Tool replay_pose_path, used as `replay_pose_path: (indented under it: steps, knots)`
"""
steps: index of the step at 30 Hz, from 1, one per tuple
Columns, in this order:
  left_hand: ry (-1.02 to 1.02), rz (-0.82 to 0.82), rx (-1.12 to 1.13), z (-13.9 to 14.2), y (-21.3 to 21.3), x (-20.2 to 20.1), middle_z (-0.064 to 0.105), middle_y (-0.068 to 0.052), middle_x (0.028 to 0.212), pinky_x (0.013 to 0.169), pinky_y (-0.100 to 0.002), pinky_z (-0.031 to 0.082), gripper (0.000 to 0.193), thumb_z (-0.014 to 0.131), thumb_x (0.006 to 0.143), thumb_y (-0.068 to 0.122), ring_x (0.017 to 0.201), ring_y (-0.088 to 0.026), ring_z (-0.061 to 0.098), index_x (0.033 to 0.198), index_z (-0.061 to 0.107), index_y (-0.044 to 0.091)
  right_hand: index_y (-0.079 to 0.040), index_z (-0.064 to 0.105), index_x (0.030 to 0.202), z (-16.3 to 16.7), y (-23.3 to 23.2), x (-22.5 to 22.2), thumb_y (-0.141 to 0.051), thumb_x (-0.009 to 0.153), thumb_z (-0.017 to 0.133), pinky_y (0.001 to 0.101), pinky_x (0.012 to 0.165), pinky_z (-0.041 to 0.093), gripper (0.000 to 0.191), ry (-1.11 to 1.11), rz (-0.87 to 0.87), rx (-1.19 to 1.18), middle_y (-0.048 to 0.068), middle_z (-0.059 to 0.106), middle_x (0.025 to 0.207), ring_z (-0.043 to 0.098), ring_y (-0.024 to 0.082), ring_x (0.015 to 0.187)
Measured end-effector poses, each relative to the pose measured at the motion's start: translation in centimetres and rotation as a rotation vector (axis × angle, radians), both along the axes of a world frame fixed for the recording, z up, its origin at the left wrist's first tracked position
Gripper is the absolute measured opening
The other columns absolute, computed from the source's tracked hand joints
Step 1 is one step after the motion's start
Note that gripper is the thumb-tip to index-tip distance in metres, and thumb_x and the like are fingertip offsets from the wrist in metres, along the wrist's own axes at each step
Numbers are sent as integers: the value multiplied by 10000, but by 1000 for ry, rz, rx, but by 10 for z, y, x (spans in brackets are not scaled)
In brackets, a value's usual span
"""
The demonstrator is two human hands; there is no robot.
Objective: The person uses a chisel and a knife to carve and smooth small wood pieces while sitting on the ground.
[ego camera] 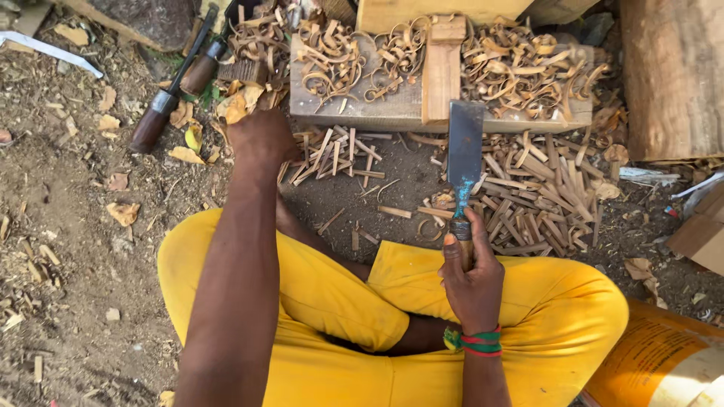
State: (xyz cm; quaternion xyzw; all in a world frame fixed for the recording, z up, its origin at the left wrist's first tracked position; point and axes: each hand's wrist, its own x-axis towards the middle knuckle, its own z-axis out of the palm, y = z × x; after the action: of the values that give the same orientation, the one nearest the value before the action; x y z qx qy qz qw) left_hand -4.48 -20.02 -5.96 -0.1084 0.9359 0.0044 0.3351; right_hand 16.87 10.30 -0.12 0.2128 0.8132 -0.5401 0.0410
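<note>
We are sitting cross-legged on the ground in yellow trousers. Our right hand is holding a chisel upright, grip pressed together around its handle, the broad blade pointing away toward a wooden block. The block is carrying curled shavings and one upright piece of wood. Our left hand is reaching down to the ground just left of the block, beside a pile of split sticks; we cannot tell its grip. More sticks are lying right of the chisel. Two wooden-handled tools are lying farther left. A log is standing at right.
</note>
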Motion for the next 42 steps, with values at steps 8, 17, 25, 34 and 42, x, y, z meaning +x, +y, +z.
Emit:
replay_pose_path:
  steps: [8, 17, 25, 34, 42]
  knots:
    - [76, 16, 33, 47, -6, -4, 750, -160, 1180, 956, -494, 557, 345, 800, 841, 253, 1078, -315, 722, 1153, 760, 112, -125, 541, 1503, 1, -1, -1, -292, 973, 670, 269, 493, 492, 570, 14, -4, -42, -25, 590, 695, 553, 47, 552]
    - [77, -8, 381, 94, 9, 2, 774, -73, 1071, 985, -388, 520, 296, 903, 760, 269, 941, -207, 704, 1021, 800, 176, -134, 542, 1508, 1, 0, 1, -290, 969, 673, 264, 492, 483, 576, -33, -9, 17, -16, 556, 617, 557, 46, 541]
    - [85, -15, 624, 81, 21, 2, 817, -41, 942, 846, -366, 597, 159, 808, 781, 154, 823, -157, 744, 938, 832, 154, -77, 547, 1481, 9, 10, 8, -264, 973, 644, 289, 425, 458, 549, 18, -102, -195, 5, 618, 703, 574, 84, 513]
    - [241, -106, 600, 97, 33, 6, 794, -71, 914, 803, -398, 596, 181, 773, 893, 305, 777, -190, 735, 983, 807, 152, 1, 399, 1568, 57, 58, 37, -326, 1013, 682, 263, 540, 468, 704, 262, -137, -93, 59, 607, 759, 590, 127, 597]
    - [345, -399, 927, 67, 123, 39, 793, -116, 948, 848, -450, 604, 158, 706, 893, 237, 826, -303, 760, 1015, 794, 192, 31, 443, 1528, 26, 71, 32, -276, 1043, 695, 297, 559, 485, 627, 362, -197, -200, 78, 590, 781, 580, 158, 604]
